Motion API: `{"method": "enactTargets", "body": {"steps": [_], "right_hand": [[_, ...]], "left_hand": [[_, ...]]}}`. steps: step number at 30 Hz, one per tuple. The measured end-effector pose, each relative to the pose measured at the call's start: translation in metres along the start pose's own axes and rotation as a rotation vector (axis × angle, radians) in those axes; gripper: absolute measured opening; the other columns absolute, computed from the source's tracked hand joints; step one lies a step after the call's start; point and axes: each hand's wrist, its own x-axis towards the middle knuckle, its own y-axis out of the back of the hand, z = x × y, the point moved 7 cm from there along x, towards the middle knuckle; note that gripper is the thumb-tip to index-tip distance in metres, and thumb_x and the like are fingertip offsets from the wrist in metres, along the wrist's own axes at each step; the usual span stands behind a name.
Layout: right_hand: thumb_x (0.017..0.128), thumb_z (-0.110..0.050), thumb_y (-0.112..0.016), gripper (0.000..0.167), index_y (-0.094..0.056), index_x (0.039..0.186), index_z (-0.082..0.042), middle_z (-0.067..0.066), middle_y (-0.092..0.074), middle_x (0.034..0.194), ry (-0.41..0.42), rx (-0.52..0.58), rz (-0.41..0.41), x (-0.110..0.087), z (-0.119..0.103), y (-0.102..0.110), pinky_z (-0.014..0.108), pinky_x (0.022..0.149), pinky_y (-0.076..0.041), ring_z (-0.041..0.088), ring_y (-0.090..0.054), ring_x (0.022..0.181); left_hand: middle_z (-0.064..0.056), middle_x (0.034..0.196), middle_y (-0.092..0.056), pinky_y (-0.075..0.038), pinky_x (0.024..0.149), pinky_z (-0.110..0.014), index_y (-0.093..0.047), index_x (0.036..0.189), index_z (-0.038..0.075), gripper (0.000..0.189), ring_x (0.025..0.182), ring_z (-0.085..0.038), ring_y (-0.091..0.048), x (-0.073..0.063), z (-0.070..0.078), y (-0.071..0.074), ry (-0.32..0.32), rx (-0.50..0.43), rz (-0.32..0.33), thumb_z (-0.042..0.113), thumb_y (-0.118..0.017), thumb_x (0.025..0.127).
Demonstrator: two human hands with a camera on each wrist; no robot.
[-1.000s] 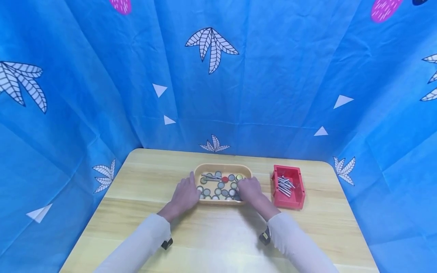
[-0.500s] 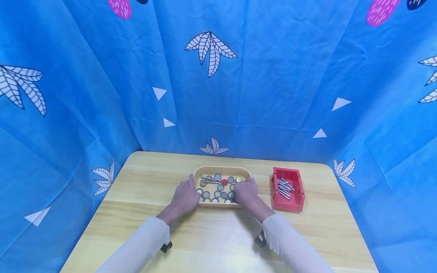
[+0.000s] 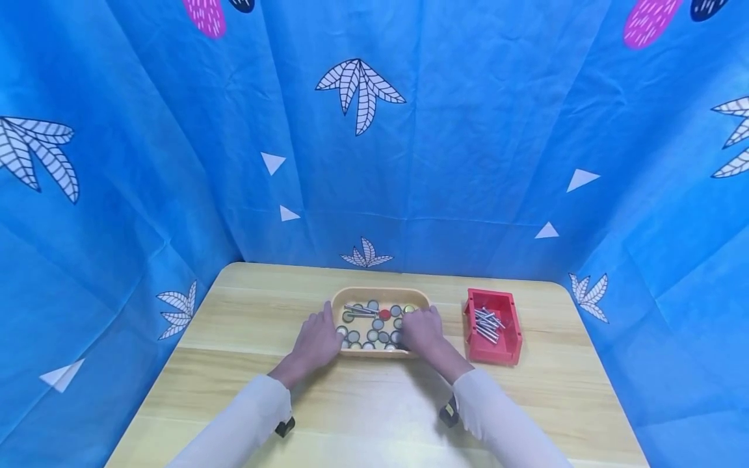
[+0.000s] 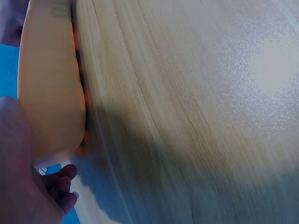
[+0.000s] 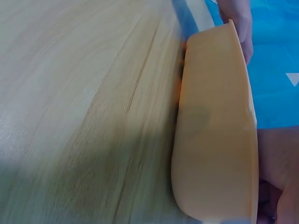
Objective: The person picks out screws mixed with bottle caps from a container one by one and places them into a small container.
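A shallow beige tray (image 3: pixel 383 292) holds several round bottle caps (image 3: pixel 372 335), one red cap (image 3: pixel 384 314) and a few thin silver rods (image 3: pixel 361 312) that look like screws or nails. My left hand (image 3: pixel 316 338) holds the tray's left end, its fingers curled along the outside wall in the left wrist view. Over the right end, my right hand (image 3: pixel 422 330) reaches down inside the rim among the caps. Its fingertips are hidden in the head view; in the right wrist view the tray wall (image 5: pixel 212 121) covers most of them, so any grip is unclear.
Right of the tray stands a red bin (image 3: pixel 496 354) with a pile of similar silver rods (image 3: pixel 487 325). Both stand on a light wooden table (image 3: pixel 363 403). A blue patterned cloth (image 3: pixel 468 162) hangs behind and at both sides.
The right hand has shifted slightly left inside the tray, and the silver piece beside its fingers is out of sight. The left hand stays at the tray's end. The head view has tilted slightly up.
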Motion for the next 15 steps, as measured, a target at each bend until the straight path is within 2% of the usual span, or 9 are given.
{"method": "enactTargets", "body": {"steps": [5,8,12,15], "right_hand": [[0.081,-0.028,-0.083,0.041,-0.052,0.055,-0.020,-0.004,-0.054,0.058,0.039,0.093,0.078,-0.004,0.002,0.007,0.042,0.073,-0.047,0.016,-0.048,0.057],[0.080,-0.020,-0.082,0.027,-0.061,0.064,-0.017,-0.003,-0.060,0.062,0.076,0.149,0.121,-0.005,0.004,0.012,0.039,0.070,-0.051,0.015,-0.052,0.059],[0.084,-0.012,-0.079,0.008,-0.071,0.082,-0.011,0.000,-0.067,0.075,0.135,0.276,0.130,-0.006,0.007,0.018,0.034,0.073,-0.058,0.015,-0.059,0.072],[0.086,-0.009,-0.077,0.004,-0.074,0.089,-0.009,0.002,-0.068,0.083,0.201,0.329,0.160,-0.009,0.008,0.022,0.033,0.078,-0.059,0.016,-0.060,0.082]], "left_hand": [[-0.028,0.143,-0.055,-0.040,0.117,-0.057,-0.016,0.162,-0.007,0.084,0.127,-0.040,-0.054,-0.002,0.001,0.000,-0.008,0.006,-0.004,0.029,-0.055,0.096],[-0.029,0.146,-0.053,-0.040,0.118,-0.057,-0.016,0.162,-0.008,0.085,0.130,-0.040,-0.053,-0.002,0.002,0.001,-0.012,0.013,-0.005,0.029,-0.054,0.096],[-0.029,0.146,-0.053,-0.040,0.117,-0.057,-0.016,0.162,-0.008,0.085,0.130,-0.041,-0.053,-0.002,0.001,0.001,-0.012,0.022,-0.003,0.029,-0.054,0.096],[-0.029,0.144,-0.055,-0.042,0.116,-0.057,-0.016,0.162,-0.008,0.085,0.128,-0.041,-0.054,-0.001,0.000,0.000,-0.008,0.015,-0.003,0.029,-0.055,0.095]]}}
